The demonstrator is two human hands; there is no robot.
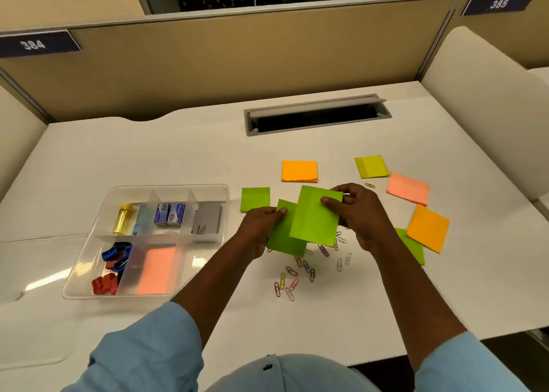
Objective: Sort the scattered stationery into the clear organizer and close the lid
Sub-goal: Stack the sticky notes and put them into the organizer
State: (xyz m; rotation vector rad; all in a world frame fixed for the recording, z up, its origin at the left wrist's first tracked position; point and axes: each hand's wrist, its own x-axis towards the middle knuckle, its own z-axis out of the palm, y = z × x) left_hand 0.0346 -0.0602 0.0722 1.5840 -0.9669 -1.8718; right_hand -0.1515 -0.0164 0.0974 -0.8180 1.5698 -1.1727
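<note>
Above the desk (148, 160), right hand (361, 213) pinches green note (315, 223), long axis far-near.

Above the white desk (148, 160), the left hand (260, 228) pinches a green sticky-note pad (283, 240). The right hand (358, 213) grips a second green pad (315, 219), which overlaps the first. Coloured paper clips (294, 275) lie scattered under and near the hands. An orange pad (299, 171), a yellow pad (372, 166) and a pink pad (408, 188) lie beyond. To the left, the clear organizer (86, 265) holds staple boxes (170, 213) and pink notes (156, 270).
</note>
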